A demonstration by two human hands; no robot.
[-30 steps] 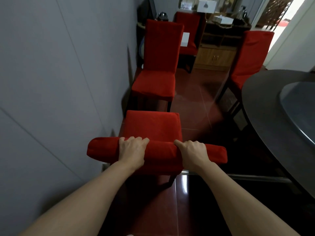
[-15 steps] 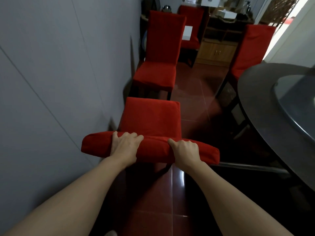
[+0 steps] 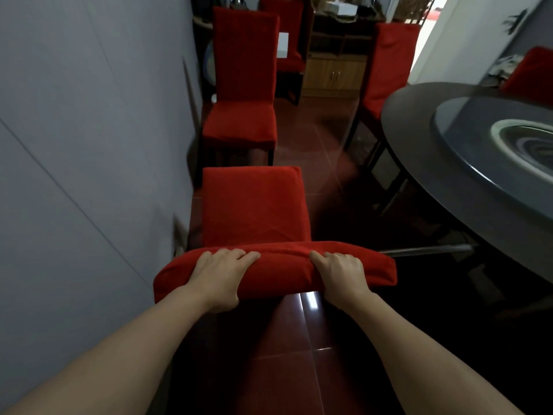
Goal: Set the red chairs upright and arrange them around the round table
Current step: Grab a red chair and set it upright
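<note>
A red-covered chair point(image 3: 254, 205) stands upright right in front of me, its seat facing away. My left hand point(image 3: 220, 277) and my right hand point(image 3: 339, 275) both grip the top of its backrest, fingers curled over the far edge. The dark round table point(image 3: 419, 163) with a glass turntable is on the right. A second red chair point(image 3: 242, 85) stands upright by the wall beyond mine. A third red chair point(image 3: 386, 70) is at the table's far edge, a fourth point(image 3: 287, 40) near the cabinet, and another red chair back point(image 3: 532, 73) shows past the table.
A grey wall point(image 3: 89, 145) runs close along the left. A wooden cabinet point(image 3: 332, 73) stands at the back. The red tiled floor point(image 3: 299, 339) forms a narrow aisle between wall and table. A metal strip point(image 3: 425, 250) crosses the floor on the right.
The held chair has shifted slightly right and toward me, and the view has tilted down and turned right, showing more of the table. Both hands keep their grip on the backrest.
</note>
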